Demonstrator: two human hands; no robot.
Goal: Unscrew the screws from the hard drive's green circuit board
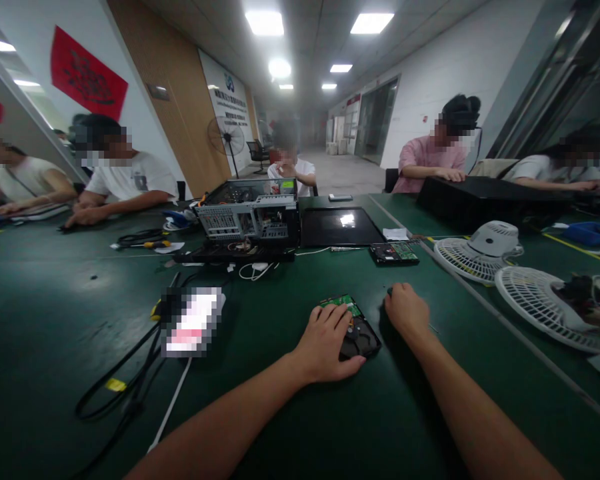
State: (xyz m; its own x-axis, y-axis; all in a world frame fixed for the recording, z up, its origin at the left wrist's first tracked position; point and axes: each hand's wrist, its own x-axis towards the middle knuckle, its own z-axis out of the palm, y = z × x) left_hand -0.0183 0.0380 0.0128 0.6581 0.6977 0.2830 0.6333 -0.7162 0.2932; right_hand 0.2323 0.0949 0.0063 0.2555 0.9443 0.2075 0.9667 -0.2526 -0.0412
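A small hard drive (361, 333) with a green circuit board lies on the dark green table (280, 400) in front of me. My left hand (326, 343) rests flat on its left half, fingers stretched over it, thumb along its near edge. My right hand (405, 310) sits on the table just right of the drive, fingers curled under in a loose fist; what it holds, if anything, is hidden.
An open computer case (250, 217) stands behind, with a black side panel (341, 227), a second drive (394, 253), cables (130, 380) and a blurred phone (193, 321). Fan grilles (545, 307) lie right. Several people sit around the table.
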